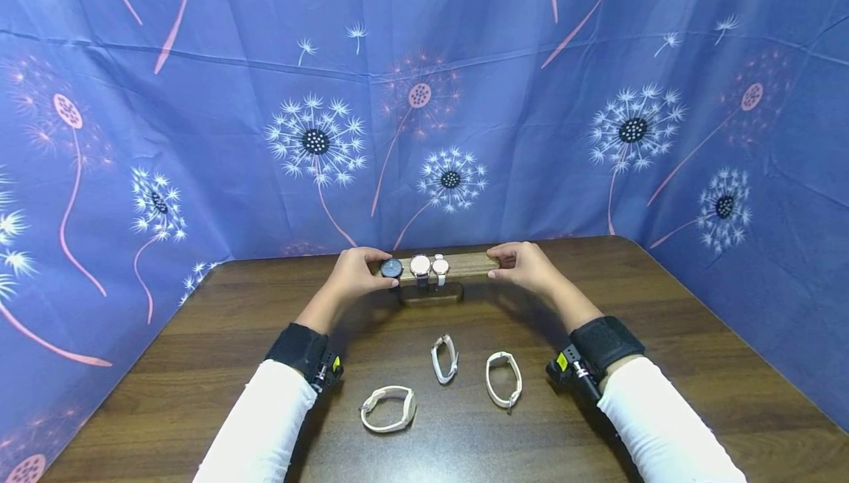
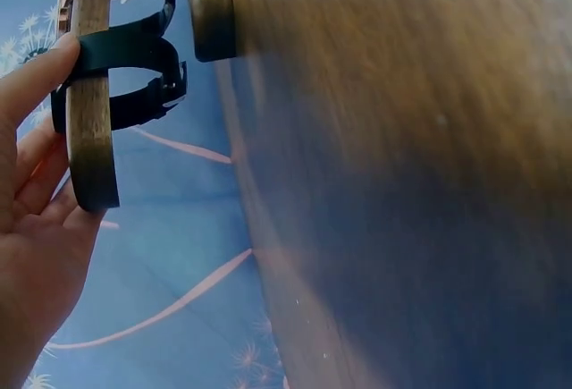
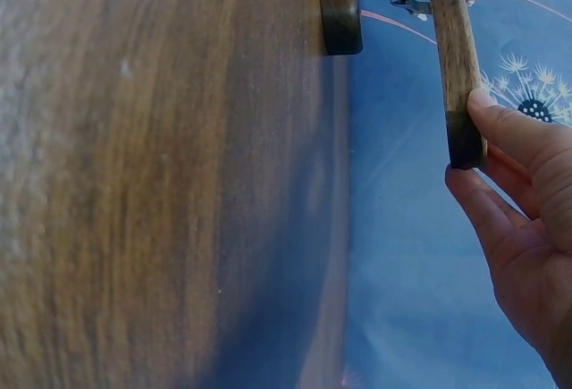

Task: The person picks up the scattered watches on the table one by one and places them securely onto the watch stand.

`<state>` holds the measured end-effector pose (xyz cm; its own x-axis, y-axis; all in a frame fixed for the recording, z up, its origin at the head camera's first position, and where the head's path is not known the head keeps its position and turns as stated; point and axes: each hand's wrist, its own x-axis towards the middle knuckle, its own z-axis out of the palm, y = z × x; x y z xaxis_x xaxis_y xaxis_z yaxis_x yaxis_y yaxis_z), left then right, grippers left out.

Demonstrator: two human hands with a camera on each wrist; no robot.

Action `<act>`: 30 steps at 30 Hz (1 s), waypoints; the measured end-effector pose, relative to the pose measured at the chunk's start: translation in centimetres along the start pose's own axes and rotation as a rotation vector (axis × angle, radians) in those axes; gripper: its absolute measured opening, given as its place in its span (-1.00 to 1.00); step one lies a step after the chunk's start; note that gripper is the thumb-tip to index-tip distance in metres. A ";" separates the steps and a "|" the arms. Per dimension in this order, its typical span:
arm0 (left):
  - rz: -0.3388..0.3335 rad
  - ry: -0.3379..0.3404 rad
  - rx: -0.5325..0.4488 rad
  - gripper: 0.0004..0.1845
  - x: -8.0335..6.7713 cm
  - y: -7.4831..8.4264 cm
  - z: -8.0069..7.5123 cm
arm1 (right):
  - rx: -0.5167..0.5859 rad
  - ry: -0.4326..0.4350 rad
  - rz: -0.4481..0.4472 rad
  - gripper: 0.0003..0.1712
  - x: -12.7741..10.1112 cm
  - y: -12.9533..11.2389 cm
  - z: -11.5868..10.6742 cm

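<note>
On the far middle of the wooden counter (image 1: 166, 394) stands a wooden watch stand (image 1: 464, 265), its bar raised on a dark base and carrying three watches: a black-faced watch (image 1: 392, 268) at the left end, a pale round one (image 1: 420, 265) beside it and a small white one (image 1: 441, 267) next along, with the right stretch of the bar bare. Three white watches (image 1: 388, 408) lie loose on the near counter, so judging by that, about half are hung and half are left. The left hand (image 1: 354, 273) grips the bar's left end, thumb over the black strap and fingers behind, wrist extended forward from the white sleeve. The right hand (image 1: 524, 265) pinches the bar's right end between thumb and fingers, its forearm angled in from the right.
</note>
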<state>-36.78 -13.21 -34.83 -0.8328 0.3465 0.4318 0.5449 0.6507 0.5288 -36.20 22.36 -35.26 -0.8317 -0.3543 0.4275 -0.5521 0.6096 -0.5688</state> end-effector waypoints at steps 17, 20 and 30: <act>0.023 -0.027 0.054 -0.47 0.5 0.5 0.7 | -0.006 -0.001 0.006 -0.54 -0.1 0.0 0.2; 0.021 -0.027 0.056 -0.47 0.5 0.4 0.8 | -0.006 0.001 0.003 -0.55 -0.1 0.0 0.1; 0.018 -0.023 0.055 -0.47 0.5 0.5 0.8 | 0.008 0.011 0.008 -0.54 -0.1 0.1 0.2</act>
<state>-37.02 -12.21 -34.93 -0.8254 0.3730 0.4238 0.5539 0.6805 0.4798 -36.22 22.28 -35.50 -0.8352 -0.3418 0.4308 -0.5462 0.6062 -0.5780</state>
